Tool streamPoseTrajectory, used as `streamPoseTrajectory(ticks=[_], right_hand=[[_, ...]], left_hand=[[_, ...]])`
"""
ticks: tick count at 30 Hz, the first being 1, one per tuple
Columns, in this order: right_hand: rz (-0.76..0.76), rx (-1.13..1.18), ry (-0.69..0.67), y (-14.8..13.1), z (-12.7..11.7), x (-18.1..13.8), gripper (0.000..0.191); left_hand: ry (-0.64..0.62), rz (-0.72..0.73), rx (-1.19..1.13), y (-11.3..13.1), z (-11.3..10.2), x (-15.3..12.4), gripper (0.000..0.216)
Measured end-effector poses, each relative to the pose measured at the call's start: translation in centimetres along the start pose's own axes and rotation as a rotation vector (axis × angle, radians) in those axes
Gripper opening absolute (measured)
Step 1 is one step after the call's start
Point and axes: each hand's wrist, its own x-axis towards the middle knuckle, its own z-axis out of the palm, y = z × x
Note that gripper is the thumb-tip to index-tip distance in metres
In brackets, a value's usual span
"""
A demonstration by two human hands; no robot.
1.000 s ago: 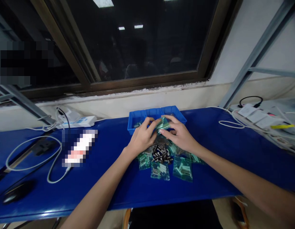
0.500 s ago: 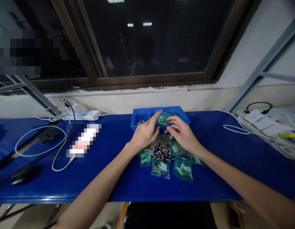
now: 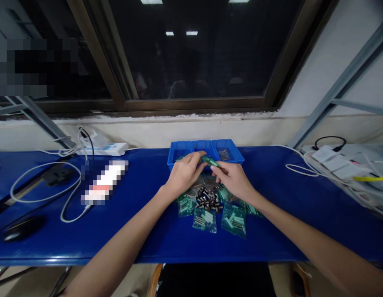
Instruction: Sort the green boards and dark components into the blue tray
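Between my hands is a small green plastic bag (image 3: pixel 210 161), held up in front of the blue compartment tray (image 3: pixel 171 159). My left hand (image 3: pixel 185 170) pinches its left end with thumb and fingers. At the other end, my right hand (image 3: pixel 234 178) grips the bag in a closed pinch. Below them lies a pile of dark metal fittings (image 3: pixel 207 199). Green bags of screws and pale plugs surround it, among them one in front (image 3: pixel 205 219) and another to its right (image 3: pixel 234 219). The tray's right compartment holds a clear packet (image 3: pixel 224 154).
A blurred-out bright device (image 3: pixel 106 181) with a white cable lies on the left of the blue table (image 3: pixel 123 243). A black mouse (image 3: pixel 22 228) is at the far left. Power strips stand at the back left (image 3: pixel 112 149) and right (image 3: pixel 336 163). A window is behind.
The green bag has turned from flat-facing to nearly edge-on and sits lower. My right fingers have closed on its right end. The tray's right compartment shows more fully.
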Motion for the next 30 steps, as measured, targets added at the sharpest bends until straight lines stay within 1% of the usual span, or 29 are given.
streamPoseTrajectory(ticks=[3, 5, 8, 11, 14, 17, 19, 24, 26, 28, 30], right_hand=[[-0.053, -0.092, 0.065, -0.1, -0.1, 0.0, 0.036], [-0.085, -0.09, 0.09, -0.2, 0.0, 0.0, 0.035], [-0.113, -0.047, 0.095, -0.5, 0.0, -0.1, 0.027], [-0.115, 0.002, 0.077, -0.8, -0.1, -0.2, 0.026], [-0.108, 0.069, 0.046, -1.2, -0.3, -0.2, 0.029], [-0.114, 0.113, 0.031, -1.3, -0.3, -0.3, 0.029], [-0.113, 0.115, 0.038, -1.3, -0.3, -0.2, 0.028], [-0.095, 0.049, 0.07, -1.0, -0.2, -0.1, 0.025], [-0.109, 0.016, 0.07, -1.0, -0.2, -0.1, 0.023], [-0.126, -0.014, 0.061, -1.0, -0.2, -0.1, 0.02], [-0.138, -0.036, 0.044, -1.0, -0.1, -0.1, 0.019]], left_hand=[[-0.062, 0.004, -0.022, 0.3, -0.2, 0.0, 0.056], [-0.117, 0.023, 0.0, 0.4, -0.3, 0.0, 0.063], [-0.152, 0.061, 0.04, 0.5, -0.3, -0.1, 0.064], [-0.134, 0.101, 0.018, 0.5, -0.2, -0.1, 0.064], [-0.111, 0.134, -0.051, 0.6, 0.0, -0.2, 0.052], [-0.064, 0.106, -0.105, 0.4, 0.1, -0.2, 0.043], [-0.001, 0.077, -0.096, 0.0, -0.1, -0.1, 0.038], [0.273, -0.001, 0.028, -1.4, -2.0, 0.5, 0.028], [0.349, -0.052, 0.1, -2.0, -2.8, 0.6, 0.029], [0.371, -0.106, 0.2, -2.8, -3.1, 0.6, 0.033], [0.318, -0.157, 0.302, -3.9, -2.7, 0.3, 0.037]])
